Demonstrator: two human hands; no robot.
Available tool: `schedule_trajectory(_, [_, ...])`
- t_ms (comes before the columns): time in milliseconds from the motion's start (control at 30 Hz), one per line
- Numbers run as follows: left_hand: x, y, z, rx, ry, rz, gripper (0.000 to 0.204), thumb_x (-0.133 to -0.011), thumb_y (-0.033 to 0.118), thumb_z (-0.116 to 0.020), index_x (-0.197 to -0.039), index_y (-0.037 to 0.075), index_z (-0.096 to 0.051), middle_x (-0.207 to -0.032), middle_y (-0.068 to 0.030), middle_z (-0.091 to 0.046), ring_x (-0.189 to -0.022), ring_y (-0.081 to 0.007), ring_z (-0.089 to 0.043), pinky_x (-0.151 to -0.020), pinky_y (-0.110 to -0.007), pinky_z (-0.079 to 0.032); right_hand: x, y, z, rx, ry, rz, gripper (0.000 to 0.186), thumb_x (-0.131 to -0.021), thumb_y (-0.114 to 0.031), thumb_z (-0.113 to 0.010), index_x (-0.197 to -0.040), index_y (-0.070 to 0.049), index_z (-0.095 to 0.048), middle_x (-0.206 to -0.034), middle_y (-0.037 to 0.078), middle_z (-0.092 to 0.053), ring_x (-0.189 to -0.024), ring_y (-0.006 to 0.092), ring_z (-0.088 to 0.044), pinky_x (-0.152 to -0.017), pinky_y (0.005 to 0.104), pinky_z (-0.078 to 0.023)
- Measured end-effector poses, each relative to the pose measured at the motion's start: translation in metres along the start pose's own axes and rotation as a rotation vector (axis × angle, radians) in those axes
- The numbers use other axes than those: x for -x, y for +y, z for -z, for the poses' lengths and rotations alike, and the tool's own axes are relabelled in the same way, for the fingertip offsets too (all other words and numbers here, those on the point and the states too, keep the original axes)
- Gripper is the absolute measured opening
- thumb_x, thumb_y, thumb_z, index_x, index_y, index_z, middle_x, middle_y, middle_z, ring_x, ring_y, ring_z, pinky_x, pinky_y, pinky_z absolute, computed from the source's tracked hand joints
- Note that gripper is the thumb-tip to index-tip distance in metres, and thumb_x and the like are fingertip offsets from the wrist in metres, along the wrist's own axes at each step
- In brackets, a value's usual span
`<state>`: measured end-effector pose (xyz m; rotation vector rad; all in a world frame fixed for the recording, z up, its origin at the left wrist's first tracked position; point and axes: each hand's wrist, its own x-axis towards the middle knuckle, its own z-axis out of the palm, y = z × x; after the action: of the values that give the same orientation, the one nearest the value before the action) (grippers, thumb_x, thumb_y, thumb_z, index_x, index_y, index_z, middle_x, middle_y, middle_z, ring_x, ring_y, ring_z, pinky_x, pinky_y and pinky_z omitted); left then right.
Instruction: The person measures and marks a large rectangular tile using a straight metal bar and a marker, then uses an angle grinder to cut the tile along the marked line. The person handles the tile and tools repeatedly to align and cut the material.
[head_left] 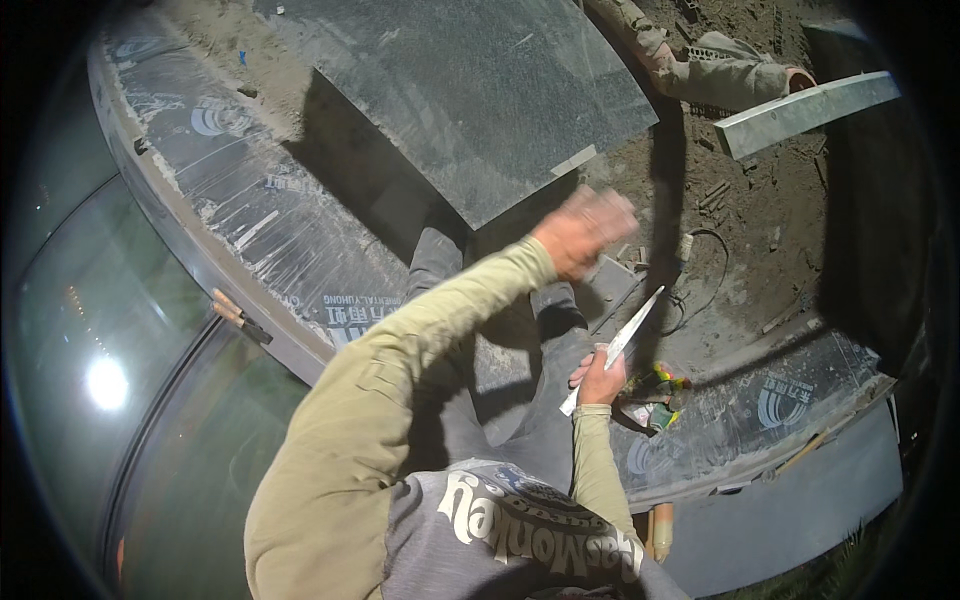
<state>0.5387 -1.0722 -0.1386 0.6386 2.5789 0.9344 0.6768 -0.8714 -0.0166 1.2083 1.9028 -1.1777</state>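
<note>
My left hand, blurred by motion, is raised near the lower corner of a dark grey slab; I cannot make out its fingers. My right hand grips a long, thin white strip, held at a slant over my right thigh. Beside that hand, small green, yellow and red items lie on the sheet-covered curved ledge. My legs are bent beneath my forearms.
A curved glass surface borders the ledge at left, with wooden-handled tools on its edge. Upper right are a wrapped bent pipe, a pale metal bar, a dark loop of cable and debris on the dirt.
</note>
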Motion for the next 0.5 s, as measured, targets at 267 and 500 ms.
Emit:
schedule_trajectory(267, [0.025,-0.182,0.061,-0.573,0.544,1.053,0.073,-0.101,0.039,-0.036,-0.158,-0.002,-0.02,-0.168,-0.0214,-0.01,-0.155,-0.039,-0.007,-0.124,-0.058,-0.007,0.006,0.014,0.003,-0.073,0.032,-0.003,0.026,-0.1,-0.022,-0.055,-0.1,0.004,-0.051,-0.066,0.011,-0.058,-0.041,0.0192,-0.058,-0.034,0.0311,-0.046])
schedule_trajectory(500, [-0.041,0.013,-0.077,-0.048,-0.129,-0.17,0.088,-0.083,0.019,-0.063,-0.161,0.022,-0.022,-0.167,-0.0107,-0.02,-0.155,-0.0259,-0.02,-0.126,-0.056,-0.01,0.006,0.008,0.006,-0.095,-0.001,-0.013,0.028,-0.099,-0.024,-0.054,-0.098,0.003,-0.049,-0.068,0.011,-0.058,-0.043,0.0207,-0.06,-0.035,0.0324,-0.048])
